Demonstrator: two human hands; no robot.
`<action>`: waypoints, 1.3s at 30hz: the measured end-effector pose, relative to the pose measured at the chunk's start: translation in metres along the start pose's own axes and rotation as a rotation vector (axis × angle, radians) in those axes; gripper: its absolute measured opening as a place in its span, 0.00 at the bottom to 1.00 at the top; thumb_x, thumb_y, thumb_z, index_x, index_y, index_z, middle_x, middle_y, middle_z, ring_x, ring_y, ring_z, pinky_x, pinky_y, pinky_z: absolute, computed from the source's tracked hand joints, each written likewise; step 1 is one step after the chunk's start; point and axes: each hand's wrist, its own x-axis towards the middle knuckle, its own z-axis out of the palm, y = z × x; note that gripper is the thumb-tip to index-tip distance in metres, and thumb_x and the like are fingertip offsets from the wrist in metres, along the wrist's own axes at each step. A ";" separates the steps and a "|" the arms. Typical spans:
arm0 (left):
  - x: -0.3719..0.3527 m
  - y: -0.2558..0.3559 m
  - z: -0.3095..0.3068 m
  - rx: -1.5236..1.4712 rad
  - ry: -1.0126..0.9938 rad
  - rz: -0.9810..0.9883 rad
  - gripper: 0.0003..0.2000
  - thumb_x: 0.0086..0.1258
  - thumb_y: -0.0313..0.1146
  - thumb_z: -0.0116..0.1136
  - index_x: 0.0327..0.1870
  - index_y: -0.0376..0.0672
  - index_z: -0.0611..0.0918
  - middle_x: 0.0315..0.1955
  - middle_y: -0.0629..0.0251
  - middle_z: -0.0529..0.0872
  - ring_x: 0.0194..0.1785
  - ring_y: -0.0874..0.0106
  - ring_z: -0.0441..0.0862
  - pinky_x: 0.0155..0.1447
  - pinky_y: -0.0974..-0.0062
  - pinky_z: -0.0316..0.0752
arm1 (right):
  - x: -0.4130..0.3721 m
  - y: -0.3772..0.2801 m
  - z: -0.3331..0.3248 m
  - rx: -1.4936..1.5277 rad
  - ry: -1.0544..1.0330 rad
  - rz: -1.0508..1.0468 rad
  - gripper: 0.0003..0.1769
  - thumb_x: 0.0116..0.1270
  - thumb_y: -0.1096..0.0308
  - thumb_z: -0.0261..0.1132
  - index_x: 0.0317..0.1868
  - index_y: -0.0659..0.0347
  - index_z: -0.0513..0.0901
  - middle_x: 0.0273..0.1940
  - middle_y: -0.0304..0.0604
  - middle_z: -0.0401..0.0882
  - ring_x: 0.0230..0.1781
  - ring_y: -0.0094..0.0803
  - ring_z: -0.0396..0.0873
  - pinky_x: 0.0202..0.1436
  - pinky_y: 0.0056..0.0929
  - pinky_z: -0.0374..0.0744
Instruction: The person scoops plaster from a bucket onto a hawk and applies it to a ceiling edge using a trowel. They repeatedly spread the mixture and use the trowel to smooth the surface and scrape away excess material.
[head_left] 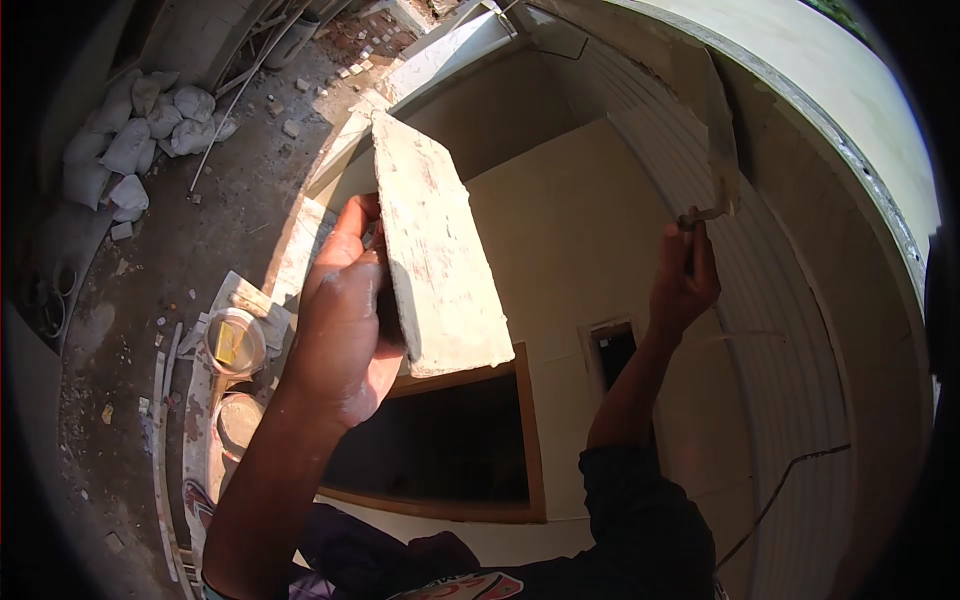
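Observation:
My left hand (345,300) is closed around the back of a plastering hawk (440,250), a flat rectangular board with a white, smeared face and rough edges. White residue marks my wrist and palm, and the grip itself is hidden behind the board. Farther up on the right, my right hand (687,275) is wrapped around the handle of a trowel (722,150). Its thin blade points upward and overlaps the ribbed band (660,130) along the upper wall in this view.
Below are a wood-framed window (535,440) and a small opening (612,355) in the cream wall (560,240). At left, a bucket (235,340) holds a yellow item, beside another round container (240,420). White sacks (130,140) and rubble lie on the ground.

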 end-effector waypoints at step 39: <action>-0.094 0.009 -0.057 0.040 0.127 -0.077 0.23 0.73 0.24 0.34 0.70 0.45 0.62 0.57 0.58 0.77 0.56 0.67 0.81 0.58 0.66 0.80 | 0.005 0.010 0.032 -0.001 -0.039 0.018 0.14 0.65 0.70 0.68 0.47 0.69 0.82 0.27 0.39 0.76 0.26 0.25 0.72 0.33 0.25 0.73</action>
